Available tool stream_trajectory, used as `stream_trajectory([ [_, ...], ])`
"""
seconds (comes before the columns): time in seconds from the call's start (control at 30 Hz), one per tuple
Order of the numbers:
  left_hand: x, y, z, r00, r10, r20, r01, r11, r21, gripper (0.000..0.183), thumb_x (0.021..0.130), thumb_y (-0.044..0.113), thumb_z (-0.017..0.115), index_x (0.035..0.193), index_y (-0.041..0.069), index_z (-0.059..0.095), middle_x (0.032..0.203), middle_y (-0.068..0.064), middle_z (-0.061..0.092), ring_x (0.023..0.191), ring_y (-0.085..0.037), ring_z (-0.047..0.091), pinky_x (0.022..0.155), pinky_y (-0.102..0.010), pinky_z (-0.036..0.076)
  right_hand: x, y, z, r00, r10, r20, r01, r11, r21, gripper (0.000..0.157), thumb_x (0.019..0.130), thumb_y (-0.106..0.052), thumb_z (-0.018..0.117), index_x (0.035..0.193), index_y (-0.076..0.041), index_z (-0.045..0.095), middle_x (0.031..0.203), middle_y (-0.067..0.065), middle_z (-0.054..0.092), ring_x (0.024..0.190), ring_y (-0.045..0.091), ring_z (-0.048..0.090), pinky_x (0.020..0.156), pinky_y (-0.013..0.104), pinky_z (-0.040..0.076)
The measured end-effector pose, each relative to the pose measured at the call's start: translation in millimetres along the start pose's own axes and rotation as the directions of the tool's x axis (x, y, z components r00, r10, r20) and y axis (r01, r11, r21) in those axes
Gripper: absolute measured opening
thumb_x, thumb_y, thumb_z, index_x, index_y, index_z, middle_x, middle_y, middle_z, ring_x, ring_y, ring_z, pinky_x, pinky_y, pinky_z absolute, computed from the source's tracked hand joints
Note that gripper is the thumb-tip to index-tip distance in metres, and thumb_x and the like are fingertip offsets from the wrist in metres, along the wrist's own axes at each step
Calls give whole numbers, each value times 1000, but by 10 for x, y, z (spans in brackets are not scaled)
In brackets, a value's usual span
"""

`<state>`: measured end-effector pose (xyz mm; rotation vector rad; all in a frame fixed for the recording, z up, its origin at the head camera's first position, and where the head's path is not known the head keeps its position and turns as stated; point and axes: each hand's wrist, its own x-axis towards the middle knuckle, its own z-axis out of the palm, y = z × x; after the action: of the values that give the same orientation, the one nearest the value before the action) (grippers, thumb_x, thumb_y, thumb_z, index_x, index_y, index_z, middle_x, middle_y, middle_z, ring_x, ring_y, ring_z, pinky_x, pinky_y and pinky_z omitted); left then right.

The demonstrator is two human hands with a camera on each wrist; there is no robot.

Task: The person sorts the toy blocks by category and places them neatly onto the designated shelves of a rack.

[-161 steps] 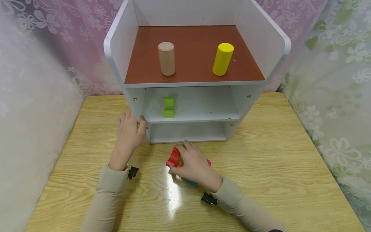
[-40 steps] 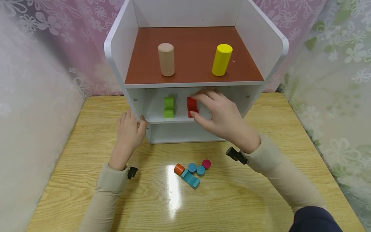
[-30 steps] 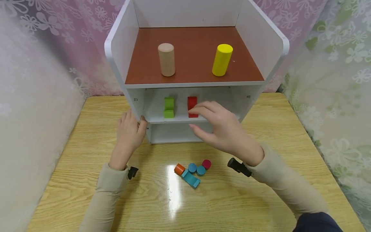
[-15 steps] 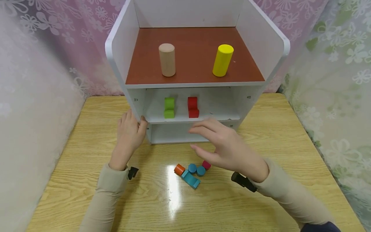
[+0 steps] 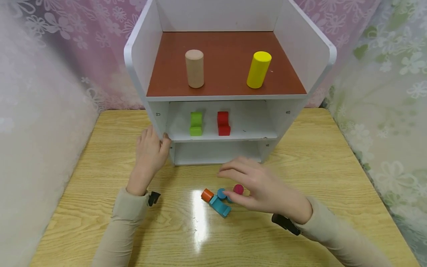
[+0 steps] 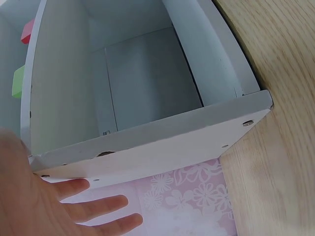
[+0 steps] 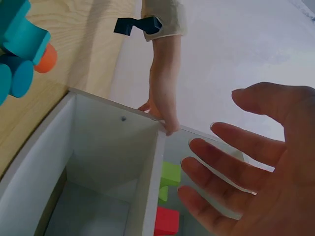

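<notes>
My left hand (image 5: 149, 157) rests against the left side of a small white shelf unit (image 5: 227, 98), thumb at the front edge; in the left wrist view its fingers (image 6: 106, 209) lie straight beside the outer panel. My right hand (image 5: 258, 183), holding nothing, hovers over small blocks on the table, fingers loosely bent and apart from the thumb. Under it lie an orange cylinder (image 5: 207, 195), a teal curved block (image 5: 220, 206), a blue cylinder (image 5: 221, 193), a second one mostly hidden by the thumb, and a crimson cylinder (image 5: 238, 189).
A green curved block (image 5: 196, 124) and a red curved block (image 5: 223, 124) stand side by side on the middle shelf. On the brown top are a plain wooden cylinder (image 5: 195, 69) and a yellow cylinder (image 5: 258, 70). The wooden table (image 5: 320, 178) meets curtains behind.
My right hand brought the red curved block from the table to the middle shelf, let it go beside the green one, and came back down over the blocks. My left hand has stayed put.
</notes>
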<state>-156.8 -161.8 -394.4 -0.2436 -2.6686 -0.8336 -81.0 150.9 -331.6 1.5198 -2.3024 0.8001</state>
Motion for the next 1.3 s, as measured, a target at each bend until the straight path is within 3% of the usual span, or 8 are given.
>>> stream_trajectory([
  [0.17, 1, 12, 0, 1000, 2, -1, -2, 1000, -8, 46, 100, 29, 35, 138, 4, 44, 124, -22, 54, 115, -44, 48, 92, -60, 35, -95, 28, 73, 998, -29, 63, 28, 1000, 10, 32, 96, -30, 61, 119, -8, 66, 120, 3, 63, 109, 18, 58, 92, 33, 48],
  [0.3, 0, 12, 4, 1000, 4, -1, -4, 1000, -11, 46, 100, 28, 35, 138, 4, 44, 122, -22, 54, 113, -44, 48, 91, -60, 35, -180, 53, 167, 988, -31, 149, 37, 999, -36, 37, 90, -31, 71, 121, -12, 64, 121, 2, 62, 115, 20, 56, 95, 36, 47],
  [0.47, -2, 9, 8, 1000, 2, 5, -2, 1000, -3, 46, 100, 29, 34, 138, 4, 44, 122, -22, 54, 114, -44, 47, 92, -60, 35, -301, 102, 343, 967, -23, 254, 50, 994, -100, 56, 75, -29, 86, 124, -14, 63, 125, 3, 61, 115, 23, 55, 92, 41, 48],
  [0.7, -1, 8, 7, 1000, 2, 8, -2, 1000, -3, 45, 100, 30, 33, 135, 4, 44, 121, -22, 54, 117, -45, 47, 94, -61, 34, -435, 175, 584, 940, 40, 338, 9, 990, -142, 63, 74, -32, 87, 130, -17, 62, 129, 3, 57, 118, 23, 52, 92, 44, 47],
  [0.87, 6, 2, 7, 1000, 5, 4, -5, 1000, -3, 45, 100, 29, 34, 135, 4, 44, 121, -22, 54, 116, -45, 47, 94, -61, 34, -483, 220, 723, 918, 91, 385, -37, 989, -145, 64, 75, -31, 85, 133, -19, 60, 133, 4, 55, 122, 26, 49, 94, 47, 45],
  [1.3, 3, -12, 18, 1000, 21, -11, -21, 1000, -4, 45, 99, 28, 35, 136, 5, 44, 117, -22, 55, 110, -44, 49, 89, -59, 36, -530, 278, 906, 906, 110, 409, -61, 989, -132, 58, 74, -19, 83, 129, -21, 64, 131, 1, 57, 120, 24, 50, 98, 47, 42],
])
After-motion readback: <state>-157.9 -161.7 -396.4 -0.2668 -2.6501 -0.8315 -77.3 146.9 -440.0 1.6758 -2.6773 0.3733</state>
